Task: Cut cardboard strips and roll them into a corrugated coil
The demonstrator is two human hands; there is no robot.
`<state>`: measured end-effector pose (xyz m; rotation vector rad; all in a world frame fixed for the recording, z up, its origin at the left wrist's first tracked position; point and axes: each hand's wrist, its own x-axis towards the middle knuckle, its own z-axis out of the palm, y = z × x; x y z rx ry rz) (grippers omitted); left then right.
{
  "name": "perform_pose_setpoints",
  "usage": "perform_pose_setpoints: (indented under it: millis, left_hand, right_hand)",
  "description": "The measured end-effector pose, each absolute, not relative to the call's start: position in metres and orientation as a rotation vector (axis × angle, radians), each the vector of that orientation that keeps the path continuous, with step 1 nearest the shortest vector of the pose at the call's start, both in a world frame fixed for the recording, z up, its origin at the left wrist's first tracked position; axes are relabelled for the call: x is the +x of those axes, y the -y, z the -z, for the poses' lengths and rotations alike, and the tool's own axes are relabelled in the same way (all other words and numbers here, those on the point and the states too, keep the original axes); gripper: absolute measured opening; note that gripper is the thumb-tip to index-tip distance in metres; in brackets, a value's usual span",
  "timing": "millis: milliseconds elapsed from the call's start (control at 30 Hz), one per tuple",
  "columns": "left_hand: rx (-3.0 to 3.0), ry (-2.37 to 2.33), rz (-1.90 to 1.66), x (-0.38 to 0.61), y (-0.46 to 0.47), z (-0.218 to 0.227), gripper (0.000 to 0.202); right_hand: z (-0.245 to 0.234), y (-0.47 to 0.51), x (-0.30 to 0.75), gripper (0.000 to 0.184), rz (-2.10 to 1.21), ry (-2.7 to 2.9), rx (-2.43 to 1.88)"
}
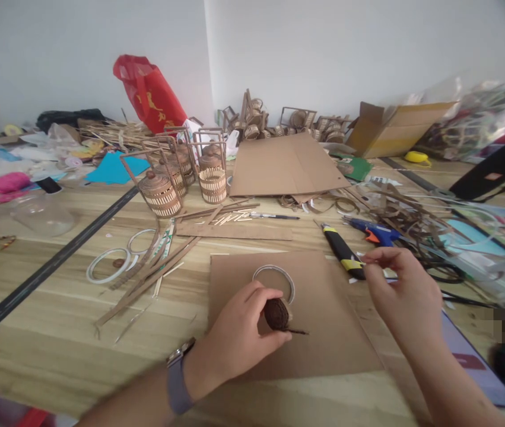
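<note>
My left hand (243, 332), with a watch at its wrist, grips a small dark brown coil (276, 314) between thumb and fingers. A short dark strand sticks out from the coil to the right. Under it is a flat cardboard sheet (323, 350), and a white tape ring (293, 283) lies just behind the coil. To the right, my right hand (401, 287) is raised with thumb and forefinger pinched together. Whatever it pinches is too small to make out. Close by its fingertips lies a black and yellow utility knife (339, 249).
Behind the knife lies a blue glue gun (377, 231). Small woven baskets with tall handles (161, 193) stand at the back left, beside a large cardboard piece (283, 166). Brown strips (145, 284) and tape rings (107, 265) lie left. A screen device (479, 362) lies at right.
</note>
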<state>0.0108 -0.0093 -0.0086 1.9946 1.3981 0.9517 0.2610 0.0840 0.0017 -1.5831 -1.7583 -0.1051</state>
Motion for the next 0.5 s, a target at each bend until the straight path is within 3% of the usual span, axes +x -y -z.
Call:
perform_pose_setpoints:
  millis: [133,267,433,500]
  left_hand:
    - [1.995,-1.368,-0.953,0.011,0.010,0.009,0.049]
    - [1.959,-1.361,-1.025,0.010,0.009,0.008,0.048]
    - [1.889,-1.369,-1.094,0.007,0.007,0.008,0.046]
    - [1.890,-1.369,-1.101,0.006,0.006,0.008,0.046]
  right_hand:
    - [-0.006,-0.086,0.263,0.020,0.123,1.794,-1.536]
    - [-0.004,-0.078,0.255,0.017,0.059,1.797,-1.370]
    - [-0.012,-0.055,0.236,0.002,-0.438,2.121,-0.790]
    - [-0.017,-0.048,0.227,0.004,-0.551,2.174,-0.668]
